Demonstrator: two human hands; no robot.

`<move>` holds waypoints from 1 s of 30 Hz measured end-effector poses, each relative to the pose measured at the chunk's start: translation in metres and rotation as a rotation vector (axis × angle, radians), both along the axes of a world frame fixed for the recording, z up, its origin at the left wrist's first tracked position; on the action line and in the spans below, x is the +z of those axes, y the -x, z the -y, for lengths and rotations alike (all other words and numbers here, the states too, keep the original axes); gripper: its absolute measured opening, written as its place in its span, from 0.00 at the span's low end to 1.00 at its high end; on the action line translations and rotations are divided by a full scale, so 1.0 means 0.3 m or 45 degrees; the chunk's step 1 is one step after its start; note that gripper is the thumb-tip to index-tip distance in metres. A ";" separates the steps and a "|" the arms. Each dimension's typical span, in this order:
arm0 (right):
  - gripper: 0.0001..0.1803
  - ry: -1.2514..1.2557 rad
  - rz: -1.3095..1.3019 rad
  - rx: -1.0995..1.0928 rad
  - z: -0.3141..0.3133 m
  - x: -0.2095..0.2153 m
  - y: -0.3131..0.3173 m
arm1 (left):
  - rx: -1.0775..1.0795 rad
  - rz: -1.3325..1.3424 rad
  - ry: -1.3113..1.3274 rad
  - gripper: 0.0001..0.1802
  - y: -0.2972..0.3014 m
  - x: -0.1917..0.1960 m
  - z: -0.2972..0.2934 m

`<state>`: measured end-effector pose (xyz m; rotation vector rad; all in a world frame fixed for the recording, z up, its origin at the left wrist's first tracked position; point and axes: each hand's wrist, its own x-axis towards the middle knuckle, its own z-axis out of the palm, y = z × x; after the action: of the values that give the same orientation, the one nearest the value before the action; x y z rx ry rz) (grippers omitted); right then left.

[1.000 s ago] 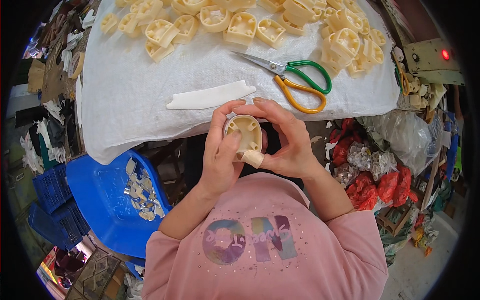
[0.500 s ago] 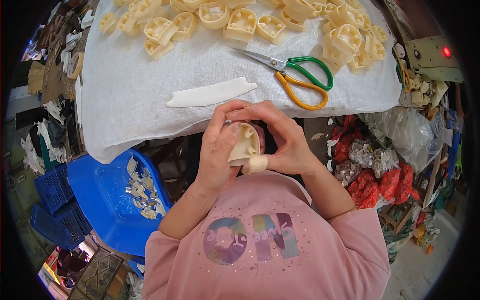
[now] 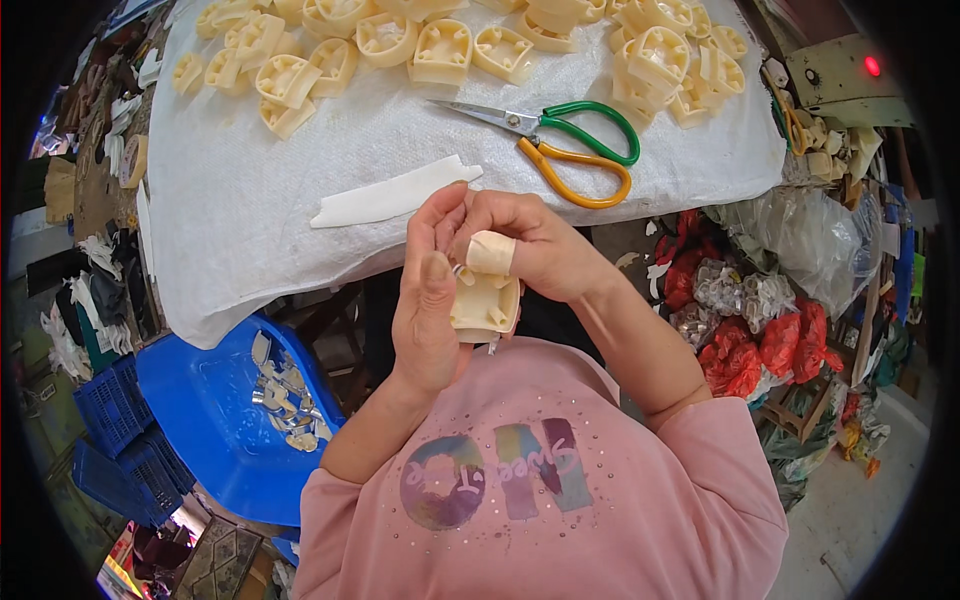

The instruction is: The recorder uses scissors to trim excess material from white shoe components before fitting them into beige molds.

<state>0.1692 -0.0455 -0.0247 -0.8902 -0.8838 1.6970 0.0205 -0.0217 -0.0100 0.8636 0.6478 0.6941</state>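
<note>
My left hand point(image 3: 422, 312) is closed around a cream, D-shaped plastic shoe heel point(image 3: 484, 308), its hollow side with small posts facing up. The right hand point(image 3: 532, 240) grips the far end of the same heel. Its thumb wears a beige wrap point(image 3: 490, 252) and lies over the heel's far rim. The right fingertips are partly hidden behind the left fingers. Just beyond my hands, a curved white strip point(image 3: 392, 194) lies on the white-covered table point(image 3: 240, 210). Scissors point(image 3: 530, 122) with one green and one orange handle rest there, blades partly apart.
Several more cream heels point(image 3: 440, 52) are heaped along the table's far side. At lower left, a blue plastic basin point(image 3: 205, 400) holds silvery and cream pieces. Blue crates point(image 3: 110, 395) stand left of it. Red plastic bags point(image 3: 735, 350) and clear bags point(image 3: 795, 240) lie at the right.
The right thumb has moved from the heel's near edge to its far rim. The heel has turned slightly in my hands. The table's contents sit further left in the picture.
</note>
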 end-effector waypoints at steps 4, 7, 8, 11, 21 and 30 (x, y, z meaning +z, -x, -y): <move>0.11 -0.280 0.388 -0.264 0.020 -0.021 0.079 | 0.077 0.143 0.057 0.34 -0.003 0.014 0.004; 0.12 -0.501 0.381 -0.376 0.039 -0.035 0.100 | 0.156 0.123 0.032 0.31 -0.010 0.033 0.011; 0.13 -0.461 0.397 -0.436 0.048 -0.033 0.112 | 0.158 0.122 0.033 0.31 -0.013 0.030 0.011; 0.17 -0.499 0.519 -0.534 0.056 -0.038 0.135 | 0.345 0.010 0.022 0.27 -0.032 0.025 0.009; 0.25 -0.239 -0.111 -0.400 0.069 -0.056 0.137 | 0.379 0.315 0.237 0.20 -0.020 0.016 0.001; 0.22 -0.669 0.595 -0.617 0.064 -0.046 0.171 | 0.363 0.214 0.147 0.12 -0.009 -0.008 0.009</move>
<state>0.1180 -0.0646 -0.0386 -1.0393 -1.2293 0.7920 0.0231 -0.0244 -0.0124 0.6035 0.6588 0.9658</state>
